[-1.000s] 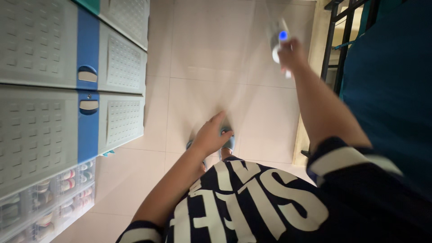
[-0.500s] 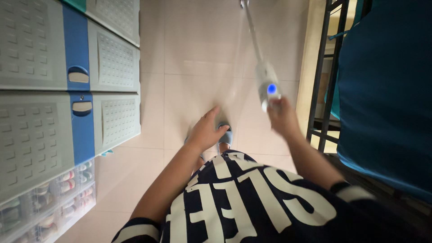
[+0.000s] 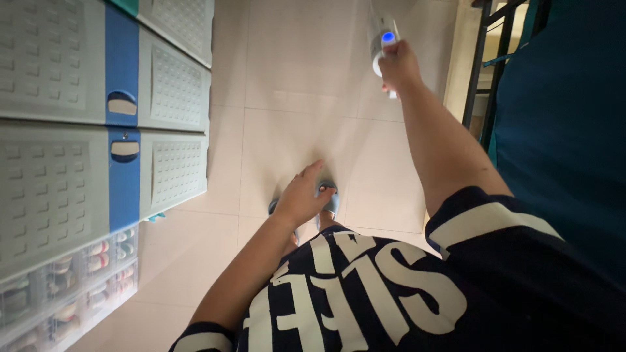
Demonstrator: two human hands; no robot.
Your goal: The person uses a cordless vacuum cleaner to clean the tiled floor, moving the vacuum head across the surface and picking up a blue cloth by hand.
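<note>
Right hand (image 3: 399, 65), arm stretched forward, closed around the grey-white handle (image 3: 380, 40) of a stick tool with a lit blue light; left hand (image 3: 301, 195) hanging empty, fingers loosely spread above the blue slippers (image 3: 329, 203). Left of the left hand stand grey-and-blue plastic cabinets (image 3: 124, 130) with clear shoe boxes (image 3: 72, 280) beneath. Right of the right hand, a dark metal frame (image 3: 486, 72) and teal fabric (image 3: 567, 117) border the pale tiled floor (image 3: 293, 98).

The white plastic handle with a glowing blue light (image 3: 383, 39) runs off the top edge, so its far end is unseen, and the right hand (image 3: 399, 65) covers its grip. The left hand (image 3: 301, 195) hides most of the blue slippers (image 3: 330, 203). The clear stacked shoe boxes (image 3: 72, 287) are blurred.
</note>
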